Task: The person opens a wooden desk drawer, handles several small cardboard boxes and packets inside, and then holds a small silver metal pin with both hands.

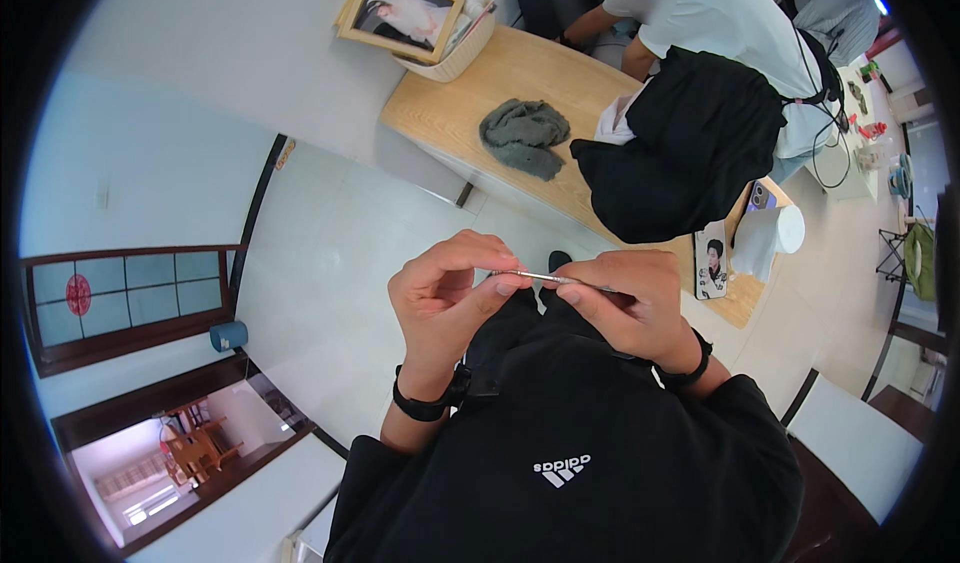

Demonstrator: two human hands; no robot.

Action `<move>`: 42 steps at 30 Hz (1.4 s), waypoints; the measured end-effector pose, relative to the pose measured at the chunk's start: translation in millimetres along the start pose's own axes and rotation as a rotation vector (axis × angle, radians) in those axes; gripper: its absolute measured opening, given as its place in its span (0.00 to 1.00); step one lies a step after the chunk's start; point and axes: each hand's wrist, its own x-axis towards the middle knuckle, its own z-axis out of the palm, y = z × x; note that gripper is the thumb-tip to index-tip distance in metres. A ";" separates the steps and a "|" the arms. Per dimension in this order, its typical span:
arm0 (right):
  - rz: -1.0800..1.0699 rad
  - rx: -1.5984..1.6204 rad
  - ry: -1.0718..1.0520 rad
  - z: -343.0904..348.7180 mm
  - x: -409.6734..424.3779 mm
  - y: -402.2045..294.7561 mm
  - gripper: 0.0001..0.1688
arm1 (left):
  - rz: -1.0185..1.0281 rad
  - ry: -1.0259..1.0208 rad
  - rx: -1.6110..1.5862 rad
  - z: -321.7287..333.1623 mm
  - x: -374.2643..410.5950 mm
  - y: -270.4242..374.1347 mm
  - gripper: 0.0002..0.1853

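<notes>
A thin silvery metal rod (541, 276), perhaps a small hand tool, is held nearly level in front of my dark clothing. My left hand (454, 285) pinches one end of it between thumb and fingertips. At the other end, my right hand (630, 300) grips it with thumb and bent index finger. Between the two pinches a short bare stretch shows; a darker part of the rod runs along the right fingers. Both ends are partly covered by the fingers, so its exact kind cannot be told.
Beyond my hands is a wooden table (517, 60) with a grey-green cloth (525, 135), a black garment (682, 143), a phone (711, 261), a white paper roll (757, 239) and a basket (454, 53) holding a framed photo (403, 12). A person in white (720, 23) is behind it.
</notes>
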 end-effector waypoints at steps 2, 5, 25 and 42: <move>-0.031 -0.064 0.046 -2.0 5.8 3.1 0.07 | -0.018 -0.017 -0.004 -2.4 12.4 -4.2 0.10; -0.052 -0.170 0.127 -0.3 13.5 6.6 0.10 | -0.037 -0.045 -0.012 -6.3 33.0 -9.6 0.09; 0.022 -0.590 0.533 94.4 78.1 -16.6 0.16 | -0.040 -0.582 -0.140 -115.2 142.8 -19.4 0.10; 0.061 -0.655 0.608 88.8 15.1 -44.0 0.17 | 0.284 -0.640 0.008 -80.5 110.6 -17.4 0.12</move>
